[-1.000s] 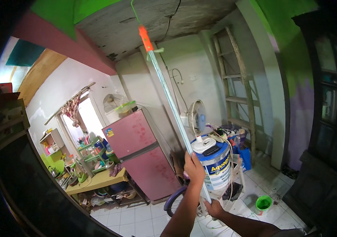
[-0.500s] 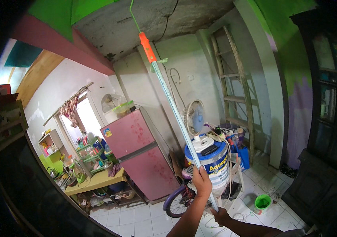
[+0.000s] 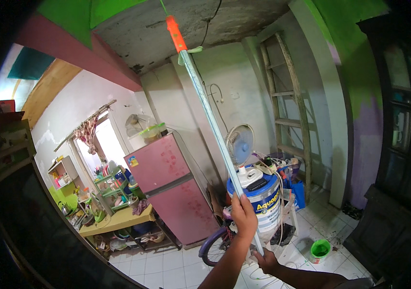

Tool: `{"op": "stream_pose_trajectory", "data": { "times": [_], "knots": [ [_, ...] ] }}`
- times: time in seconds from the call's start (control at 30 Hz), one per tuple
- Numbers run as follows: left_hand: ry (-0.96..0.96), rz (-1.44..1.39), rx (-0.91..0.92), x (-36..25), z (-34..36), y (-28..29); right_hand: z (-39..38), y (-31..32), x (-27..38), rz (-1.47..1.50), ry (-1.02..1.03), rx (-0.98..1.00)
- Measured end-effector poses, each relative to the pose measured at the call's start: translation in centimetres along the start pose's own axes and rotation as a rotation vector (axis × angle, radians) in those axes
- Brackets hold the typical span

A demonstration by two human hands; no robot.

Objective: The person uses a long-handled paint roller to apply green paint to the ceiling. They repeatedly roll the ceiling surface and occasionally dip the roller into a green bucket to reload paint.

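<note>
A long pale blue-white pole (image 3: 210, 115) slants up and to the left in front of me. At its upper end a tool with an orange handle (image 3: 176, 33) is tied on with a green-stained strip (image 3: 189, 54). The handle's thin green rod runs out past the top edge, so the tool's head is hidden. My left hand (image 3: 244, 216) is closed around the lower part of the pole. Lower down, my right hand (image 3: 266, 262) grips close to the pole's bottom end.
Behind the pole stand a large white-and-blue bucket (image 3: 267, 212), a fan (image 3: 240, 143) and a wooden ladder (image 3: 290, 101). A pink fridge (image 3: 184, 207) is left of them. A green-stained paint pail (image 3: 320, 250) rests on the tiled floor, and a dark cabinet (image 3: 393, 192) stands right.
The pole has moved upward, taking the orange handle nearer the top edge. My left hand has risen slightly, and my right hand has shifted a little. The fan head has turned.
</note>
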State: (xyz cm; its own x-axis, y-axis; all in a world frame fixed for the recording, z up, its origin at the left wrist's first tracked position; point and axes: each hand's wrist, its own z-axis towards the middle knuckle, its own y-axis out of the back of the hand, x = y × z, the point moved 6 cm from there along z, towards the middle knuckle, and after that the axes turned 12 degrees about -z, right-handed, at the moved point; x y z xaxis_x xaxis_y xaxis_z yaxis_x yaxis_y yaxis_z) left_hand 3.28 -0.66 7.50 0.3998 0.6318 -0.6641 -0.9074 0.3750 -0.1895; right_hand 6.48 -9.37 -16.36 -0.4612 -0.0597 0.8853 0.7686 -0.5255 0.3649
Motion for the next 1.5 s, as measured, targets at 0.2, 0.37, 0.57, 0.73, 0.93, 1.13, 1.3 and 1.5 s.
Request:
{"op": "stream_pose_trajectory", "data": {
  "times": [0.2,0.37,0.57,0.73,0.93,1.13,1.3,1.5],
  "knots": [
    [-0.089,0.128,-0.024,-1.7,7.7,0.3,4.4,0.5,5.4,0.015,-0.098,0.049],
    [-0.176,0.189,-0.043,-1.3,8.3,0.7,5.8,-0.9,3.4,-0.052,-0.082,0.06],
    [-0.204,0.133,0.021,3.7,-0.5,0.9,0.2,-4.8,-10.5,-0.032,-0.089,-0.055],
    [0.224,-0.125,0.077,4.7,-6.3,1.3,-5.7,-2.6,-6.9,0.166,-0.394,0.178],
    [0.074,-0.125,0.109,3.4,-4.9,-1.2,-3.8,-1.0,-6.5,0.087,-0.208,0.063],
    [-0.161,0.071,0.063,-1.0,4.4,-5.1,3.6,4.5,1.9,0.042,-0.106,-0.038],
    [-0.266,0.117,0.039,-2.1,8.8,-6.4,7.8,4.6,2.5,0.038,-0.184,-0.009],
    [-0.161,0.138,0.054,1.5,5.7,-6.6,6.0,5.1,-0.8,-0.149,-0.097,-0.077]
  ]
}}
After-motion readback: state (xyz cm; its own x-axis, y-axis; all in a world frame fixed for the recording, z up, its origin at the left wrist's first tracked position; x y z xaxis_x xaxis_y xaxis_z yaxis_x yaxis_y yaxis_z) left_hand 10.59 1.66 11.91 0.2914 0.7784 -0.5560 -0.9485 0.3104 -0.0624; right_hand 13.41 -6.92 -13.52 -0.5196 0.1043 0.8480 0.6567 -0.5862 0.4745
